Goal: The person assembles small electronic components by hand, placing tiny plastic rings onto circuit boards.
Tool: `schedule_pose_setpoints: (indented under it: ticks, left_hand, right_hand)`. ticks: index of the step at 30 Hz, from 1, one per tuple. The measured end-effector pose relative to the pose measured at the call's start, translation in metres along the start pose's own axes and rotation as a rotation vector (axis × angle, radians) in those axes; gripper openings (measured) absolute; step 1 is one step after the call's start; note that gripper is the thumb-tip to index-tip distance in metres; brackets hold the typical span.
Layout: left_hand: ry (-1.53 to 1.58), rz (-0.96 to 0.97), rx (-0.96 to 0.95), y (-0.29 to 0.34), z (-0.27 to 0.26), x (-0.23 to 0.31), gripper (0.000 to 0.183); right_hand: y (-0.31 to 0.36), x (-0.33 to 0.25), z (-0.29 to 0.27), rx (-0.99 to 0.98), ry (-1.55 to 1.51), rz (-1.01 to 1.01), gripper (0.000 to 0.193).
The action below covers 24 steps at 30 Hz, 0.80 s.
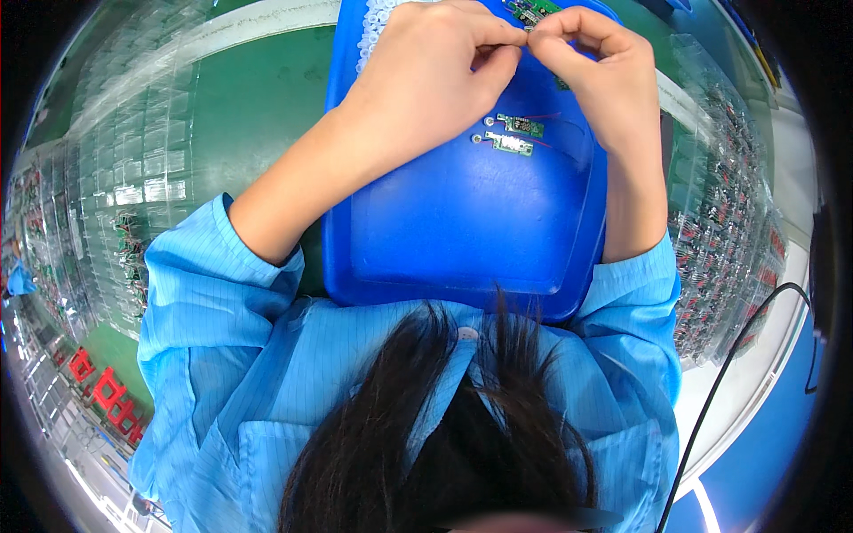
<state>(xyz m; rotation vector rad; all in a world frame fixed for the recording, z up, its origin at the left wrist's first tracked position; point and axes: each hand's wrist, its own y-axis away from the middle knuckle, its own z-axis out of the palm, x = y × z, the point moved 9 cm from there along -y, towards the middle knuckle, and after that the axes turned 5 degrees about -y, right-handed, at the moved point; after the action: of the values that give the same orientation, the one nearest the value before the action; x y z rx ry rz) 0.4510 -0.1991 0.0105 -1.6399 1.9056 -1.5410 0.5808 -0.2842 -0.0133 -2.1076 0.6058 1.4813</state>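
Observation:
Over the far part of a blue plastic tray point(462, 240), my left hand point(435, 75) and my right hand point(609, 75) meet with their fingertips pinched together. What sits between the fingertips is too small and covered to make out. Just beyond them lies a green circuit board point(531, 11), partly hidden by my fingers. Below my hands, two small circuit boards lie side by side on the tray floor: an upper board point(522, 126) and a lower board point(513, 144). Each has a small round metal part at its left end and a thin red wire.
Small white translucent pieces point(373, 31) are heaped at the tray's far left. Clear plastic trays point(133, 169) cover the left of the green mat point(253, 80). Clear trays of small boards point(724, 231) stand on the right. A black cable point(733, 355) hangs at the right edge.

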Motion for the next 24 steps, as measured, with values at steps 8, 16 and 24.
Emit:
schedule_pose_setpoints:
  ticks: [8, 16, 24]
  left_hand:
    - [0.751, -0.914, -0.259, 0.029, 0.044, -0.069, 0.017]
    - [0.68, -0.92, -0.36, 0.036, 0.048, -0.054, 0.019]
    - [1.021, -1.029, -0.236, 0.038, 0.049, -0.074, 0.018]
  right_hand:
    - [-0.001, -0.004, -0.015, -0.124, 0.253, -0.166, 0.004]
    - [0.014, -0.06, 0.008, 0.076, 0.677, -0.345, 0.006]
    - [0.004, -0.024, -0.006, -0.036, 0.08, -0.064, 0.006]
